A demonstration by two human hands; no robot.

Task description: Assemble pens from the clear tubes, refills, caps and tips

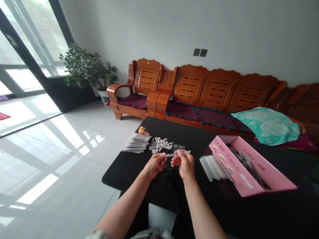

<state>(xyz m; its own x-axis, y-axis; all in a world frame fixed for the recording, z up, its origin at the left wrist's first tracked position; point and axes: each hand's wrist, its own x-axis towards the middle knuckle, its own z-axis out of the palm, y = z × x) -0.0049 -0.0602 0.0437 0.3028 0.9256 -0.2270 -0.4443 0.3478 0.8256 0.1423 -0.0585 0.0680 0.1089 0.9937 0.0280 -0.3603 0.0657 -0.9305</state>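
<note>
The left hand (155,165) and the right hand (183,164) are raised just above a black worktop (129,176), and both grips are closed on a slim white plastic tube (183,153). The tube lies roughly level, its tip pointing toward 3 o'clock. The right grip pinches it between thumb and fingers, while the left fingertips (164,158) clasp its other end. Directly under the hands sits a small heap of black pieces (171,168). At 12 o'clock lie a cluster of white plastic caps (159,144) and a few clear pieces (178,147), and at 10 o'clock a neat bundle of white sticks with dark ends (136,143) rests beside a small orange figurine (142,130). At 3 o'clock, a stack of white paper sleeves (211,168) leans against an open pink cardboard box (249,176) holding dark items. Beyond the worktop stands a carved wooden sofa (199,83) with a teal towel (265,125), and a potted plant (86,68) stands in the corner by the window.
</note>
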